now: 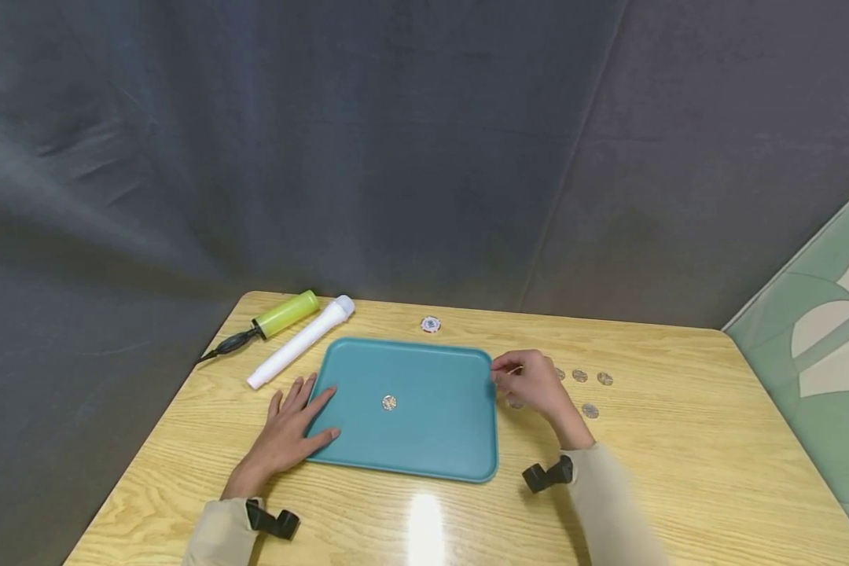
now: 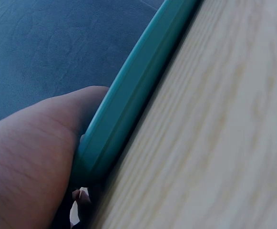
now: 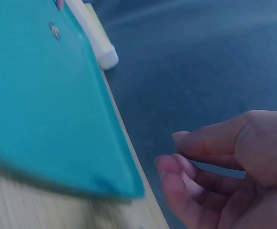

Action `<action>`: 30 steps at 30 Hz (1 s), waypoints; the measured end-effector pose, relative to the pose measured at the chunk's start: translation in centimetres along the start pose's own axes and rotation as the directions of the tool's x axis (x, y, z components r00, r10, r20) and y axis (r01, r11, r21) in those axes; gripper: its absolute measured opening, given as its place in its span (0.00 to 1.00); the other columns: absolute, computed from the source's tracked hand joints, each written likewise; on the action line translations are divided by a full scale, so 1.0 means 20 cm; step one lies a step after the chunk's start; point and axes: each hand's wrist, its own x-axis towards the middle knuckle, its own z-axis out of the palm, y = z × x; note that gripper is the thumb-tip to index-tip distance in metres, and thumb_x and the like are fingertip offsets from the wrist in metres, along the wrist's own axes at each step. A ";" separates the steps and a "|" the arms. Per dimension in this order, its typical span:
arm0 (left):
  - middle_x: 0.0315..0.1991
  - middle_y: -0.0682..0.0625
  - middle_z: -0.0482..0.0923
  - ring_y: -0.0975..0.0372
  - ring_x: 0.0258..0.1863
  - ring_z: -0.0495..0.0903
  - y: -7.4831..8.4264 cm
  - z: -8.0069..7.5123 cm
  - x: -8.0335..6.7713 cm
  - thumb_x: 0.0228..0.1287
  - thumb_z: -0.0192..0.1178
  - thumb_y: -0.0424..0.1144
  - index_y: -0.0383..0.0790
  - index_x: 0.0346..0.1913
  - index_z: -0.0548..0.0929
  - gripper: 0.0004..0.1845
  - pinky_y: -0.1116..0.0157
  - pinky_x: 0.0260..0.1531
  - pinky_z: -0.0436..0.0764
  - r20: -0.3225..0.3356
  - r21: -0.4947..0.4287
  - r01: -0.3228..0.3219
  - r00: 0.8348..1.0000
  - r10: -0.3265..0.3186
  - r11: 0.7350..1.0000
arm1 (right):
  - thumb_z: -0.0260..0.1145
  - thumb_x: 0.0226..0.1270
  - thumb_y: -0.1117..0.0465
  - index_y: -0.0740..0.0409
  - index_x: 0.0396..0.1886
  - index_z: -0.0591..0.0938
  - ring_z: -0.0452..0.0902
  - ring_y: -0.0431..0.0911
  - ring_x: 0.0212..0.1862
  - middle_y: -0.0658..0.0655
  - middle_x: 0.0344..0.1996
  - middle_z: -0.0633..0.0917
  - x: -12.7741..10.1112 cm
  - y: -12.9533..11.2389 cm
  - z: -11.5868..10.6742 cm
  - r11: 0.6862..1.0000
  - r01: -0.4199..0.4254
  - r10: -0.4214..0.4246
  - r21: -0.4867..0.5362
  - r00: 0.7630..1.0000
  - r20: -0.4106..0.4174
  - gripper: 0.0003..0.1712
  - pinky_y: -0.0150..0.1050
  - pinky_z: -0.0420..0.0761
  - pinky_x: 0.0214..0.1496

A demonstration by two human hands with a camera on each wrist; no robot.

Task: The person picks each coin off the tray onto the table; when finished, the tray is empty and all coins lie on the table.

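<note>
A blue-green tray (image 1: 439,417) lies on the wooden table with one coin (image 1: 389,402) near its middle. My left hand (image 1: 286,436) is spread over the tray's left edge, fingers straight and thumb on the tray floor. In the left wrist view the tray's rim (image 2: 124,100) runs beside the base of that hand. My right hand (image 1: 534,385) hovers at the tray's right edge, fingers bent loosely. Between its thumb and fingertips (image 3: 168,164) there is a gap, with nothing showing in it. Several coins (image 1: 590,410) lie beside and beyond this hand, one partly hidden by it.
A poker chip (image 1: 431,324) lies behind the tray. To the back left are a white tapered tube (image 1: 300,343) and a yellow-green hand pump (image 1: 286,314) with a black nozzle. A dark curtain (image 1: 410,173) hangs behind the table.
</note>
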 end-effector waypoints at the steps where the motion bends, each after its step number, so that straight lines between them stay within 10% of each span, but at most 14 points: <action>1: 0.80 0.34 0.49 0.35 0.79 0.45 0.00 0.00 0.00 0.65 0.63 0.55 0.46 0.76 0.65 0.40 0.31 0.71 0.41 0.001 -0.002 0.000 1.000 0.000 1.000 | 0.66 0.67 0.66 0.69 0.44 0.87 0.85 0.47 0.28 0.66 0.34 0.88 0.01 -0.01 0.02 1.000 0.005 -0.005 -0.006 1.000 0.001 0.11 0.35 0.83 0.25; 30: 0.80 0.35 0.49 0.35 0.80 0.45 0.00 0.00 0.01 0.66 0.62 0.55 0.47 0.76 0.66 0.39 0.31 0.71 0.42 0.002 0.002 0.002 1.000 -0.002 1.000 | 0.74 0.59 0.66 0.60 0.36 0.89 0.80 0.38 0.29 0.55 0.32 0.89 0.17 -0.22 0.60 0.966 0.205 -0.172 -0.156 0.965 0.199 0.06 0.33 0.80 0.31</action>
